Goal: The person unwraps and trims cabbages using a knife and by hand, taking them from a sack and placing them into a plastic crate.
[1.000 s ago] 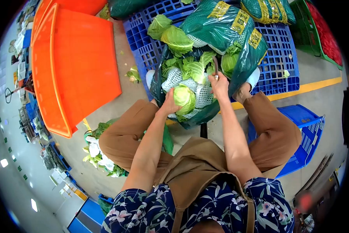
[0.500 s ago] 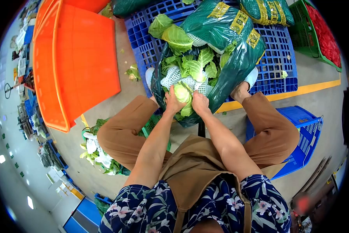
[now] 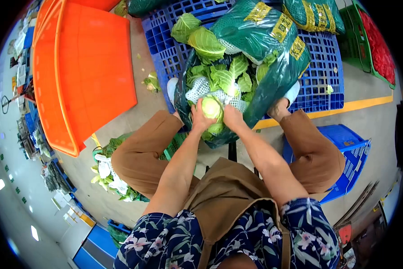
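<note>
A pale green cabbage head [image 3: 211,108] sits at the near end of an opened dark green plastic bag [image 3: 273,92]. My left hand [image 3: 201,118] grips the cabbage from its left side, thumb and fingers curved around it. Just to the right, my right hand [image 3: 232,118] is closed, its knuckles up; whatever it pinches is hidden beneath the fingers. White foam netting [image 3: 199,89] and loose green leaves [image 3: 224,78] lie in the bag beyond both hands.
Blue pallets [image 3: 320,67] lie under the bag and more filled green bags [image 3: 255,27]. A large orange bin [image 3: 91,76] stands left, a blue crate [image 3: 345,157] right. A green crate [image 3: 360,49] holds red material. Leaves and netting fill a container [image 3: 109,175] beside my left leg.
The cabbage has turned slightly in my left hand, showing more of its round pale face. My right hand has shifted a little to the right, away from it.
</note>
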Motion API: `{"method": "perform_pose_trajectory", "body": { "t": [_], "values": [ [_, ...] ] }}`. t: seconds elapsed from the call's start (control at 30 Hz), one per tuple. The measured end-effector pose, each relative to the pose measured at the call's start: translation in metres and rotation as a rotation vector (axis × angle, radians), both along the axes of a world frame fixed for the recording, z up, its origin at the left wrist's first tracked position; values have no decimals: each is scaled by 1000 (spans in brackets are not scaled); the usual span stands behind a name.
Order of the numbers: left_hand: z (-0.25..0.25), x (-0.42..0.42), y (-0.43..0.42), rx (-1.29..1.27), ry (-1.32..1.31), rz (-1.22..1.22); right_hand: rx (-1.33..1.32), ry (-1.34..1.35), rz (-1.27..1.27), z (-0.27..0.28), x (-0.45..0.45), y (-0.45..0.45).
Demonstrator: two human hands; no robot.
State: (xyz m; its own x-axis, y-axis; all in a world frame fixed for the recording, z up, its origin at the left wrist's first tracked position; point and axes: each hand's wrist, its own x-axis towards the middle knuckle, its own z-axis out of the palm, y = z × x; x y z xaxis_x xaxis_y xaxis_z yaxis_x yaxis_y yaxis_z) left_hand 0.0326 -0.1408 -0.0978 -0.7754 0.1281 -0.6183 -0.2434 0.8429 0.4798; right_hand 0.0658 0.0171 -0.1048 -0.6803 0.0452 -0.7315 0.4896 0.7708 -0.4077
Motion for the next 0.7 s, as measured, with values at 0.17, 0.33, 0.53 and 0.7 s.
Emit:
{"method": "perform_pose_trajectory", "body": {
  "t": [0.17, 0.33, 0.53, 0.7],
  "values": [
    [-14, 17, -12, 87, 141, 5, 77, 46, 7, -12, 7, -9],
    [-11, 12, -9, 62, 145, 9, 84, 142, 36, -24, 13, -8],
    [-9, 15, -17, 129, 134, -32, 75, 31, -9, -28, 29, -2],
    [-10, 1, -37, 292, 49, -15, 20, -51, -28, -52, 13, 20]
  ]
}}
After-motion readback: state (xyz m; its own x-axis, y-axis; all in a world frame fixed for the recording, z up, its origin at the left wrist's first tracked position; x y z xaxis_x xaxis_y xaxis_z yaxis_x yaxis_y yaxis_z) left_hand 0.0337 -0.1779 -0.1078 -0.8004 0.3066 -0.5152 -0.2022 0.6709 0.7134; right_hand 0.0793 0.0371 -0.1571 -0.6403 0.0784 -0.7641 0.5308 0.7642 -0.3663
